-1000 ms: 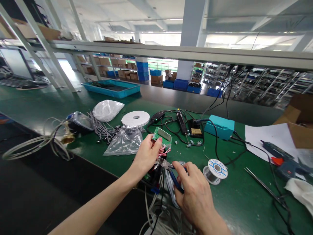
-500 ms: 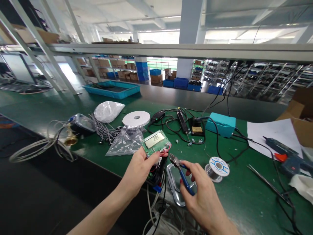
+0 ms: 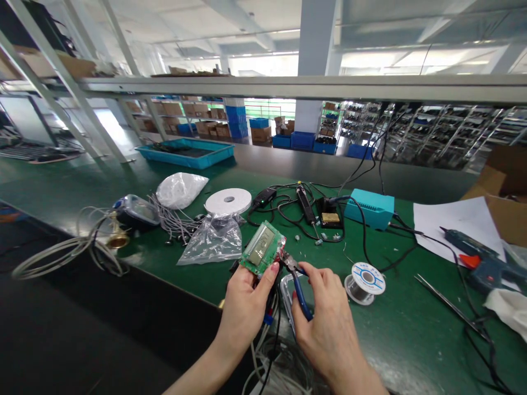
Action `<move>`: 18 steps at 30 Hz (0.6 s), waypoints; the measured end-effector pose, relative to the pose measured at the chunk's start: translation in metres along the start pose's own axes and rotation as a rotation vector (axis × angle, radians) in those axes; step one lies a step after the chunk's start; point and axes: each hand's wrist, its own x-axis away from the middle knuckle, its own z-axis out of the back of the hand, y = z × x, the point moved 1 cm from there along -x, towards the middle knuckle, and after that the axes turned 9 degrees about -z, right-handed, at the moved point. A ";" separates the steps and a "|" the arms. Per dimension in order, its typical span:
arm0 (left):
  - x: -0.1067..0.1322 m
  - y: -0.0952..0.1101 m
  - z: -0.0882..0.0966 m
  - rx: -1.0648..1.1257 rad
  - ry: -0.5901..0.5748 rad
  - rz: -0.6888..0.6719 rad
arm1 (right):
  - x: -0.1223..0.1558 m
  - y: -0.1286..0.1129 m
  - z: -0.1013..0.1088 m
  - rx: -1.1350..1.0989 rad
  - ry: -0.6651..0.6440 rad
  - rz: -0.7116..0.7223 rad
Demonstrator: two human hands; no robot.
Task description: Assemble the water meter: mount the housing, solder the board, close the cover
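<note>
Green circuit board (image 3: 261, 249) up in the left hand (image 3: 247, 312), folks, pinched firmly between thumb and fingers, tilted, with its small screen facing up! The right hand (image 3: 325, 329) is wrapped tight around a pair of blue-handled cutters (image 3: 301, 299), and the metal tips reach right up to the pink wires (image 3: 282, 253) at the board's edge. Are they biting a wire? Too small to call from here. So that's 2 hands, both closed: left clamped on the board, right clamped on the cutters, working just beside each other.

Right under the grip sits a clear plastic case (image 3: 286, 288), with a tangle of black and grey cables (image 3: 272, 351) running down below the left hand. Just left of the grip lies a clear plastic bag (image 3: 209, 241), and a white foam disc (image 3: 228, 201) sits past it. Just right of the grip, a solder spool (image 3: 364, 282) is on the green mat (image 3: 395, 345). Straight ahead of the grip, there's a soldering iron (image 3: 307, 204) among black cords, next to a teal box (image 3: 369, 208). Further right of the grip, a glue gun (image 3: 481, 269) lies at the edge of a white sheet of paper (image 3: 453, 225), with long tweezers (image 3: 448, 304) just below it.
</note>
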 end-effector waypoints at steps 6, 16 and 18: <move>0.002 -0.002 -0.005 0.019 0.036 -0.045 | 0.001 -0.004 -0.005 0.062 0.053 0.007; 0.005 0.000 -0.008 -0.125 0.104 -0.065 | 0.004 -0.009 -0.011 0.084 0.093 -0.030; 0.006 -0.001 -0.008 -0.139 0.099 -0.083 | 0.004 -0.009 -0.010 0.096 0.109 -0.029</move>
